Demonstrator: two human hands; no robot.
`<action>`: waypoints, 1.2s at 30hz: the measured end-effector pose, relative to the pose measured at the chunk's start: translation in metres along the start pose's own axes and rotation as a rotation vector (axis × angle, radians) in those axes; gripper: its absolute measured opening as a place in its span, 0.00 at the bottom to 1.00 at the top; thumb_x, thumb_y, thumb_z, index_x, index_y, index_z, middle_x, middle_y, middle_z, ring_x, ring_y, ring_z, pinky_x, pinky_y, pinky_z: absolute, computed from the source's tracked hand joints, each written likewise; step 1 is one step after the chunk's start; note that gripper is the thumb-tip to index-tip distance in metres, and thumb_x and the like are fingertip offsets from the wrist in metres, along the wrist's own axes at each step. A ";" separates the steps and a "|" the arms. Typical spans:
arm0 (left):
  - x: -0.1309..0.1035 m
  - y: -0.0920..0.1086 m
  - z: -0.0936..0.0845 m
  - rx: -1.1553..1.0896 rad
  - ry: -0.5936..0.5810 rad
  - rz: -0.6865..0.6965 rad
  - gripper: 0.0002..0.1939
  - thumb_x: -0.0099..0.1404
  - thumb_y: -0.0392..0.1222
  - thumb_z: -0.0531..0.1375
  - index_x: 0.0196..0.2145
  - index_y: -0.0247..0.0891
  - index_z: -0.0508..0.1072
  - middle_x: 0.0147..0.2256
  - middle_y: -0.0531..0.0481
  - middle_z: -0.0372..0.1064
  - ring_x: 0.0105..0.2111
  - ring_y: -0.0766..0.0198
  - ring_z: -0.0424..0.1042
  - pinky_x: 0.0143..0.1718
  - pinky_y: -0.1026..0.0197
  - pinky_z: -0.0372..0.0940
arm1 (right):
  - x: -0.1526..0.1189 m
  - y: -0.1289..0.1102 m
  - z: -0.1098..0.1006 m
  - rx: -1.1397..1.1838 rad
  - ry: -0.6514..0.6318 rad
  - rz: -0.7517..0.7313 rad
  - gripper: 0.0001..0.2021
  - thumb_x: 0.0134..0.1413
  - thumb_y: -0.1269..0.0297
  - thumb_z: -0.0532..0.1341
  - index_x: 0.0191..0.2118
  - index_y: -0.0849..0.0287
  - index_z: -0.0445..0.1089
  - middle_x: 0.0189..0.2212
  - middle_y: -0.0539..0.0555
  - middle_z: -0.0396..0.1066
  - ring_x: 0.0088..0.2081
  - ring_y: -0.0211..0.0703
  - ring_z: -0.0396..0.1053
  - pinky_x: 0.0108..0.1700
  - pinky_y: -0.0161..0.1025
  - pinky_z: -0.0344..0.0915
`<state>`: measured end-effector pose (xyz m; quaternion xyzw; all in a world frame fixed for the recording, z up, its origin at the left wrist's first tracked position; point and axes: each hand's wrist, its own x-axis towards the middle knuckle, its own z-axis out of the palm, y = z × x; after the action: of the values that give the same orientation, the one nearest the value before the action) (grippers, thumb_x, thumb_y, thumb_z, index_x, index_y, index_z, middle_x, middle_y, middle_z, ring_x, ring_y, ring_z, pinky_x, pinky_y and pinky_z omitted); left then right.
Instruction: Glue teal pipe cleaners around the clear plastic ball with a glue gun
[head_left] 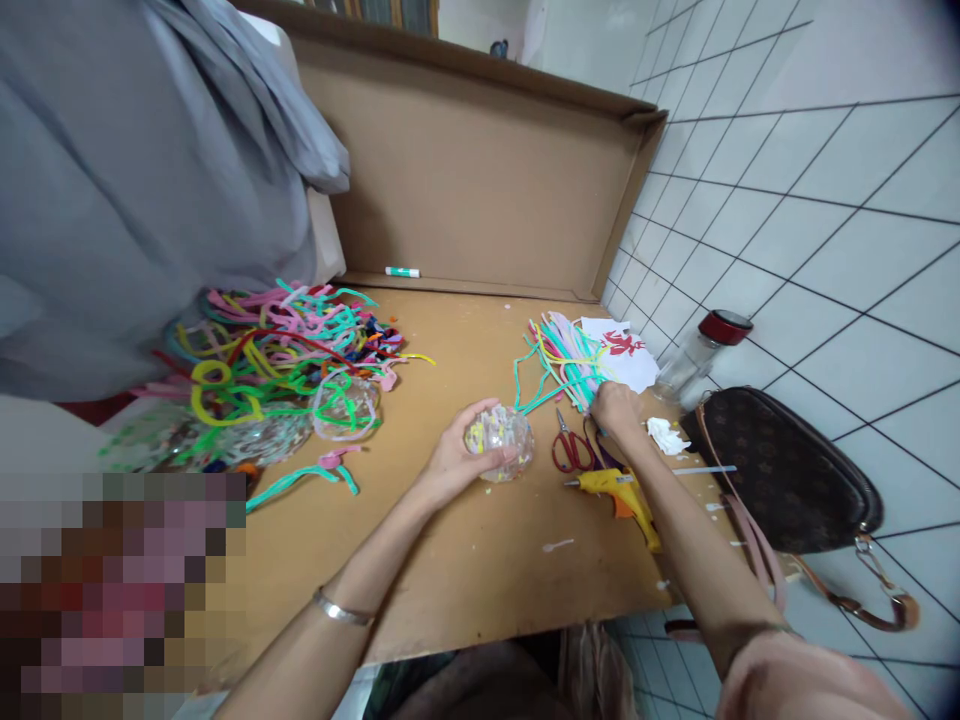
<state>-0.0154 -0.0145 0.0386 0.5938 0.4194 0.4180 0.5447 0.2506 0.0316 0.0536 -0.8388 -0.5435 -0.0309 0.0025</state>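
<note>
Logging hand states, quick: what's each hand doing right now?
Left hand: holding the clear round object.
Right hand: at the near end of the fuzzy stems; open or closed cannot be told.

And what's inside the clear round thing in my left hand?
White and yellow bits show through the clear round thing, apparently inside. Your left hand covers its left edge, and the thumb crosses its lower front, so anything behind them is hidden.
</note>
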 end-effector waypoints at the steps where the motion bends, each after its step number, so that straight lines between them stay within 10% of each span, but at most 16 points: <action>1: 0.000 0.000 0.000 -0.003 -0.002 0.001 0.40 0.46 0.47 0.69 0.56 0.35 0.64 0.53 0.41 0.68 0.54 0.49 0.66 0.58 0.49 0.59 | -0.001 0.002 0.000 0.002 0.003 0.003 0.16 0.55 0.72 0.52 0.45 0.69 0.72 0.42 0.72 0.73 0.45 0.59 0.73 0.40 0.43 0.65; 8: 0.001 -0.001 0.000 -0.010 0.010 -0.010 0.40 0.44 0.48 0.70 0.55 0.36 0.65 0.52 0.42 0.69 0.52 0.50 0.68 0.56 0.50 0.61 | -0.014 0.008 -0.008 0.081 0.059 -0.087 0.19 0.58 0.70 0.48 0.50 0.63 0.70 0.46 0.66 0.72 0.46 0.54 0.71 0.41 0.41 0.63; 15: 0.006 0.007 -0.023 -0.114 0.182 0.009 0.44 0.42 0.51 0.70 0.56 0.35 0.65 0.49 0.42 0.70 0.49 0.50 0.70 0.51 0.54 0.65 | -0.046 -0.034 -0.008 0.217 0.004 -0.379 0.16 0.61 0.63 0.50 0.46 0.53 0.73 0.46 0.54 0.74 0.48 0.41 0.69 0.45 0.32 0.59; 24: 0.007 0.012 -0.029 -0.054 0.203 0.018 0.44 0.43 0.51 0.69 0.56 0.35 0.64 0.48 0.43 0.70 0.47 0.52 0.70 0.49 0.55 0.65 | -0.041 -0.080 0.015 0.225 -0.125 -0.148 0.26 0.59 0.48 0.51 0.37 0.65 0.76 0.36 0.67 0.76 0.40 0.51 0.74 0.38 0.38 0.63; 36: 0.006 0.008 -0.018 -0.003 0.099 0.012 0.40 0.43 0.48 0.69 0.54 0.34 0.66 0.51 0.42 0.69 0.51 0.50 0.69 0.55 0.52 0.62 | -0.037 -0.078 0.017 0.299 -0.111 -0.125 0.18 0.57 0.65 0.49 0.40 0.63 0.76 0.31 0.58 0.77 0.33 0.41 0.73 0.31 0.32 0.61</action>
<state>-0.0301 -0.0041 0.0476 0.5742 0.4416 0.4509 0.5215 0.1651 0.0308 0.0327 -0.7941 -0.5924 0.0966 0.0952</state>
